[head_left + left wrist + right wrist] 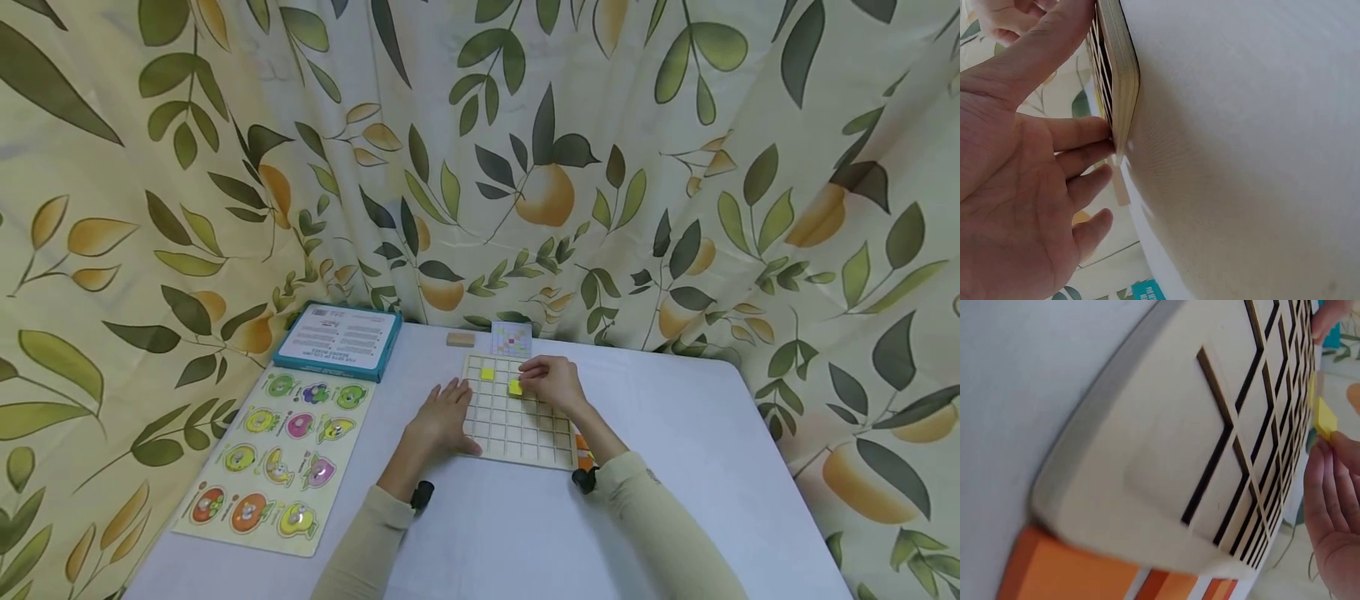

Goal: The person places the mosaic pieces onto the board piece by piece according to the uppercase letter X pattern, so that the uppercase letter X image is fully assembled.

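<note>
A wooden grid board (517, 429) lies on the table, its square cells marked off by thin ridges. One yellow square tile (487, 375) sits in a cell near its far left corner. My right hand (555, 385) pinches a second yellow tile (1325, 419) between thumb and fingertips, over the far part of the board. At the board's left side my left hand (444, 419) rests with fingers extended, fingertips and thumb touching the edge, as the left wrist view shows. Orange tiles (1079, 565) lie by the board's right edge, partly hidden by it and the right arm.
Behind the board are a small patterned card (512, 338) and a wooden block (461, 339). To the left lie a fruit picture board (288, 454) and a teal-edged box (337, 337). A leaf-patterned curtain (480, 167) hangs behind the white-covered table (495, 533).
</note>
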`<control>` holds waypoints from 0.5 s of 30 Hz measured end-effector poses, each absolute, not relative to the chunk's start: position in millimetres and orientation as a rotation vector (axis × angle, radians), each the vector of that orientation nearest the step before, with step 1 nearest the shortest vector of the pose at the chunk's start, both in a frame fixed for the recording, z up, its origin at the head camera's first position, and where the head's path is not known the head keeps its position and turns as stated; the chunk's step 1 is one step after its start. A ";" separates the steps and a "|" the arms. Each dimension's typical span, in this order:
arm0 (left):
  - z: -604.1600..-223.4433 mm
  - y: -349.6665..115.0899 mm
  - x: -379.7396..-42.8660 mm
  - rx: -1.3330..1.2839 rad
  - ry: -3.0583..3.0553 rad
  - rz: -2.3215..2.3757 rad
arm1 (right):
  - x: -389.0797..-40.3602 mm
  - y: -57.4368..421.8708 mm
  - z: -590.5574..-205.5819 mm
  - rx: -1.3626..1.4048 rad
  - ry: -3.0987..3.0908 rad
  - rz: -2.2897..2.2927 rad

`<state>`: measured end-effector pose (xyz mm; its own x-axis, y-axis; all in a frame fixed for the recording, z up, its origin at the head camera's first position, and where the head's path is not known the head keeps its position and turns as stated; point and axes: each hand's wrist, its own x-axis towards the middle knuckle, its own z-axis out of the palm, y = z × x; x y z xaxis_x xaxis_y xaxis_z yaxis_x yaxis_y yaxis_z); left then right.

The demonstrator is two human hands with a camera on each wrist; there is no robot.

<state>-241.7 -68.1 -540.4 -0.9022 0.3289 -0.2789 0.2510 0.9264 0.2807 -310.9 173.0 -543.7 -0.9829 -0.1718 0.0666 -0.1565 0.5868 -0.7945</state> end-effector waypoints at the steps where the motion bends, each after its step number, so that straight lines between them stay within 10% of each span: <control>1: -541.2 -68.1 -242.3 0.428 2.764 0.337 | -311.7 170.8 -543.5 -0.290 2.784 -1.393; 15: -535.7 -69.7 -239.9 0.458 2.764 0.341 | -316.5 155.0 -549.5 -0.257 2.744 -1.402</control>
<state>-239.9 -69.7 -535.7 -0.8982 0.3479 -0.2686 0.2722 0.9201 0.2815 -316.5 155.0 -549.5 -0.9850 -0.1698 0.0310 -0.1246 0.5754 -0.8083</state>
